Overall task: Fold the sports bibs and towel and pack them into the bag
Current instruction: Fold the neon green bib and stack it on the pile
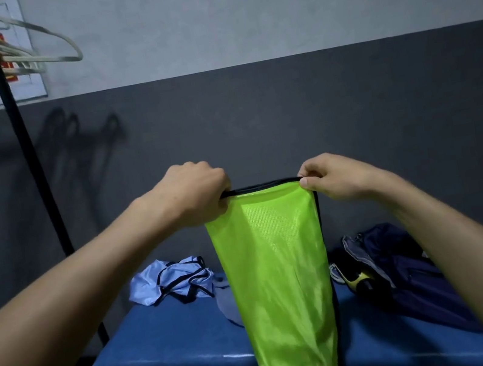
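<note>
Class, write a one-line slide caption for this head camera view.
Left hand and right hand hold a lime-green mesh sports bib by its black-trimmed top edge above a blue padded bench.

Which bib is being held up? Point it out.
The lime-green bib, gripped at its top edge by the left hand and right hand; the light-blue bib lies crumpled on the bench.

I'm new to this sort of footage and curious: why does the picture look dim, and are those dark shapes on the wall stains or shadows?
Head view: the room is dimly lit, so the navy bag is murky; the green bib shows brightest. The dark shapes are shadows of the hangers on the wall. The wide lens bends the rack pole, and the hangers look smeared.
</note>
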A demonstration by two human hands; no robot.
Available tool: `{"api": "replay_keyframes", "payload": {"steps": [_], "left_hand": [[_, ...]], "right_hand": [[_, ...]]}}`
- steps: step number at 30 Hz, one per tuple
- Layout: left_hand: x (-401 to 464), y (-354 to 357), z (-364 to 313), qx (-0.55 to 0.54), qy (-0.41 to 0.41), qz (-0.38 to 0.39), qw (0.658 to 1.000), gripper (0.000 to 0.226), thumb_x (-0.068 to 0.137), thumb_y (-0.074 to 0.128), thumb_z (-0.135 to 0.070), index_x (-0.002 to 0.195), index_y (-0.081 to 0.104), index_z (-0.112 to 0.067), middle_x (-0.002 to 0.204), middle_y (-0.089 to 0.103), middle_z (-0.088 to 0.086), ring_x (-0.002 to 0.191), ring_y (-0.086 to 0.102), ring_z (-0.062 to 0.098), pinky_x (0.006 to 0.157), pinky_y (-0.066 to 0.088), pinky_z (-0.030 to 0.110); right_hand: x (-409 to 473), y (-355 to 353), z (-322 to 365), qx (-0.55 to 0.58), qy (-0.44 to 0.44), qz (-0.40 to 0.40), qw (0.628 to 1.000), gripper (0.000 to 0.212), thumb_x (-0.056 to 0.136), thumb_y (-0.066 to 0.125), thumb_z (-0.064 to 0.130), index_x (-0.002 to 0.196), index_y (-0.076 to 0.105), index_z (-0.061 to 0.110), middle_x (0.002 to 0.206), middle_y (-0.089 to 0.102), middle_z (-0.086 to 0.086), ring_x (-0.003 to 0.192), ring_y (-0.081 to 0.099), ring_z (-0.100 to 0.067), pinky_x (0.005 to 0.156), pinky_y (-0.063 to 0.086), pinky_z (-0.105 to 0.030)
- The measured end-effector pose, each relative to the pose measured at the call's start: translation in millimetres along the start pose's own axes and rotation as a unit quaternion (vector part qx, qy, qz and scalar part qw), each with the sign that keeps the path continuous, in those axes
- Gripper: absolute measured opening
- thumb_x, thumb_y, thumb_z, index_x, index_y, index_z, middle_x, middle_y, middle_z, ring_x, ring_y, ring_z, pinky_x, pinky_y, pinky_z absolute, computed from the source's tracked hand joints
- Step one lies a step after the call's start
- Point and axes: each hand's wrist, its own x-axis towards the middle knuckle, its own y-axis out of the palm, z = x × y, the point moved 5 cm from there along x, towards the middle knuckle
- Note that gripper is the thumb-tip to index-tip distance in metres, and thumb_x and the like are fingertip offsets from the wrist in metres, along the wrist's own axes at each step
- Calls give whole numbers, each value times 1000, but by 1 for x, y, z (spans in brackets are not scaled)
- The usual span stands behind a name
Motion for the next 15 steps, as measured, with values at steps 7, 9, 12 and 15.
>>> {"api": "replay_keyframes", "payload": {"steps": [7,9,12,15], "left_hand": [[0,2,-2,46,30,-65,996,25,105,44,-38,113,60,-21,123,45,2,115,44,25,70,43,37],[1,-3,-1,-20,35,-51,998,24,106,43,-34,111,57,-15,123,48,7,114,47,29,80,46,40],[6,-14,1,-120,56,17,991,21,108,43,-30,98,52,-14,113,64,15,107,59,36,74,33,32],[9,-31,5,-139,40,34,989,28,107,45,-33,94,58,-12,104,67,15,100,62,36,71,33,31]], "right_hand": [[-1,1,0,-48,12,-55,997,14,104,52,27,102,63,18,100,49,6,94,54,-17,80,41,-34],[0,-4,1,-55,19,-90,994,12,102,56,27,101,65,19,92,54,9,93,57,-19,77,41,-32],[-1,-10,3,16,52,-129,990,10,99,60,27,99,68,21,85,65,5,75,62,-17,70,42,-28],[-8,4,4,228,100,-110,962,10,102,52,16,98,61,13,60,67,-1,45,62,-17,45,41,-24]]}}
